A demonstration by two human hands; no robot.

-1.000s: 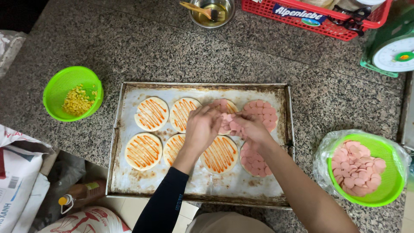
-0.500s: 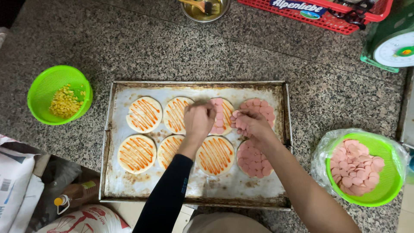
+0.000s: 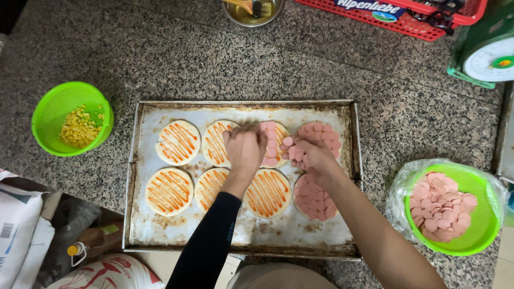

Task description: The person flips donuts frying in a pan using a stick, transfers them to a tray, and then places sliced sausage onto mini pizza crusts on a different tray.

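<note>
A metal baking tray (image 3: 241, 235) on the granite counter holds several small round dough bases striped with orange sauce (image 3: 178, 142). Two bases at the right (image 3: 321, 134) (image 3: 313, 198) are covered with pink sausage slices. My left hand (image 3: 245, 147), in a black sleeve, presses down on the upper middle base (image 3: 273, 143), which is partly covered with slices. My right hand (image 3: 313, 155) holds several pink sausage slices (image 3: 292, 150) just right of that base.
A green bowl of sausage slices (image 3: 447, 206) in a plastic bag sits at the right. A green strainer with corn kernels (image 3: 72, 119) stands left. A metal bowl (image 3: 252, 9), red basket (image 3: 423, 24) and green scale (image 3: 490, 53) line the far edge. Bags (image 3: 21, 230) lie lower left.
More slices now lie on the upper middle base. My left hand has shifted slightly left over it, and my right hand stays close with slices.
</note>
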